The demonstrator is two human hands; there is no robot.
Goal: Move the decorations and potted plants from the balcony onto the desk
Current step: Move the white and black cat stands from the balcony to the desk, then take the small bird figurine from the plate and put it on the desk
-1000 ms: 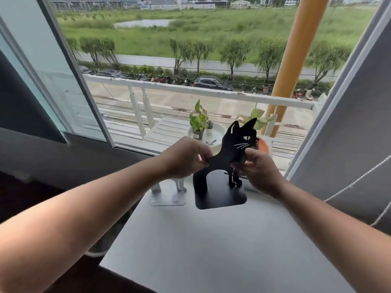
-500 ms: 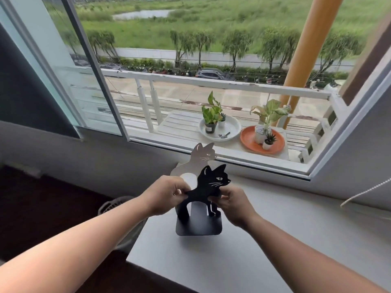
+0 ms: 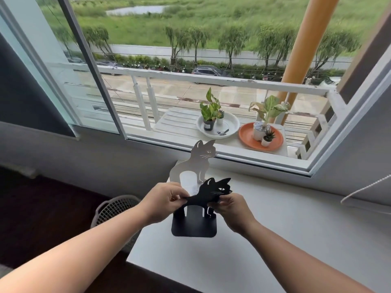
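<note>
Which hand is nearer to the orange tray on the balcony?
The right hand. It holds the black cat bookend at the front, below and left of the orange tray. The left hand grips the tail end, farther left.

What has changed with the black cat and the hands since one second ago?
The black cat, gripped by both hands, left and right, came down toward the desk, in front of the white cat. The grip stayed; the plants outside did not move.
</note>
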